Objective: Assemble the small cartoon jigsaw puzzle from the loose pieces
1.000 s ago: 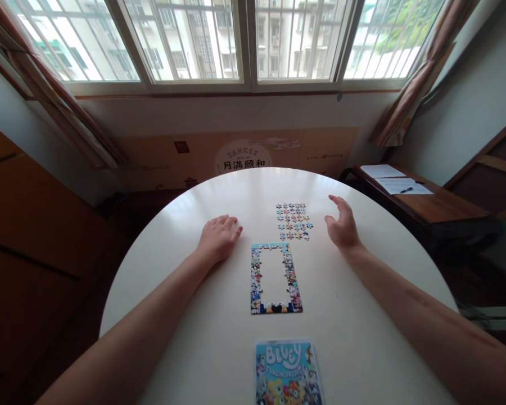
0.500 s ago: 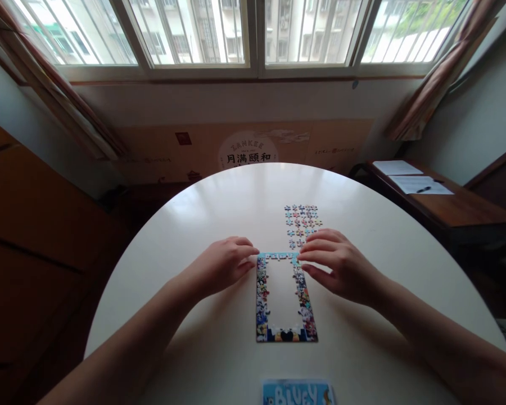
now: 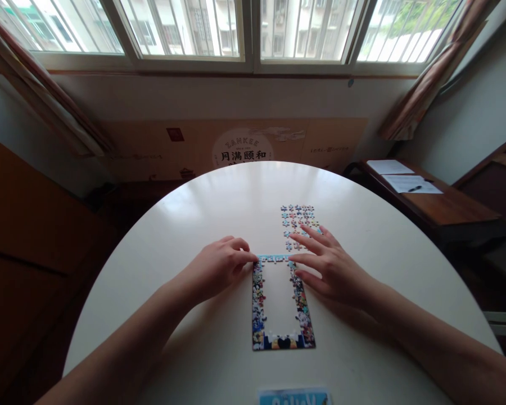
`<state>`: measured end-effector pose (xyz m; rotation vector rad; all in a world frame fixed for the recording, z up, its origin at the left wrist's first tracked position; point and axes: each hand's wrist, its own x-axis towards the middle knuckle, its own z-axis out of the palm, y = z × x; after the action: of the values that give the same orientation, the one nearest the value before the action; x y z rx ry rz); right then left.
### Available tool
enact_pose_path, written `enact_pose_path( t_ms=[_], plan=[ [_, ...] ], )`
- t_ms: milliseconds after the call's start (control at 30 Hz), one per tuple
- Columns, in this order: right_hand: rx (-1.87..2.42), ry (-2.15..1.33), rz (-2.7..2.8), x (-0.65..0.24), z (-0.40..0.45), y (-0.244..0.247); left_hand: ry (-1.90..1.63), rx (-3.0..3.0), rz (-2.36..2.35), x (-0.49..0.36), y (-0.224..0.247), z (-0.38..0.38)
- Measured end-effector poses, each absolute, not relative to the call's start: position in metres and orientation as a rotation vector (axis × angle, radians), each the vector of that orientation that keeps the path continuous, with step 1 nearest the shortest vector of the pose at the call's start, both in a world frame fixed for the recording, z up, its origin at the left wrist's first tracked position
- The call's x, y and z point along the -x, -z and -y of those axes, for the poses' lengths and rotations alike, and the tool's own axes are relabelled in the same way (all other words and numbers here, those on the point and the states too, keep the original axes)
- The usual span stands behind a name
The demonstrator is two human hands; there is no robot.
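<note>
A rectangular puzzle border (image 3: 258, 304) lies joined on the white round table (image 3: 152, 320), its middle showing bare table. My left hand (image 3: 221, 264) touches the border's top left corner with the index fingertip, the other fingers curled in. At the top right corner, my right hand (image 3: 331, 261) rests with its fingers spread, fingertips on or just over the edge pieces and nothing held. Loose puzzle pieces (image 3: 293, 215) lie in rows beyond the border, the nearer right ones partly hidden by my right hand.
A blue box (image 3: 295, 396) marked with white letters lies at the near edge of view. To the right, papers (image 3: 411, 184) and a pen sit on a wooden side table (image 3: 459, 208). A window and curtains stand behind.
The view has shifted slightly. My right hand has moved left over the top right corner and spread its fingers more. My left fingers have curled, with the index finger at the corner.
</note>
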<state>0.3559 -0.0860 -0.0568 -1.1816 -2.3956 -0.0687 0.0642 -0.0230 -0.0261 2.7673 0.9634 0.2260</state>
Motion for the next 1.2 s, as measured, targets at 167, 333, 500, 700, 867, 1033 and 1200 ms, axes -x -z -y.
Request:
enact_pose_path(
  t_ms=[167,333,500,700,867,1033,1200],
  plan=[
    [1.275,0.014,2.042,-0.375,0.074,0.054,-0.365,-2.59,-1.068,-0.056,0.026,0.017],
    [1.271,-0.073,1.588,-0.397,0.058,0.058,-0.614,-2.408,-1.251,-0.048,0.027,0.006],
    [1.27,-0.265,1.29,-0.403,0.051,0.067,-0.921,-2.075,-1.43,-0.038,0.037,-0.009],
    [1.286,-0.456,1.08,-0.406,0.047,0.073,-1.15,-1.701,-1.511,-0.031,0.042,-0.015],
    [1.234,-0.574,1.064,-0.405,0.049,0.067,-0.961,-1.826,-1.565,-0.034,0.037,-0.007],
    [1.225,-0.617,1.061,-0.405,0.049,0.064,-0.839,-1.881,-1.601,-0.035,0.036,-0.007],
    [1.245,-0.681,1.115,-0.403,0.048,0.064,-0.862,-1.873,-1.579,-0.033,0.041,-0.012]
  ],
)
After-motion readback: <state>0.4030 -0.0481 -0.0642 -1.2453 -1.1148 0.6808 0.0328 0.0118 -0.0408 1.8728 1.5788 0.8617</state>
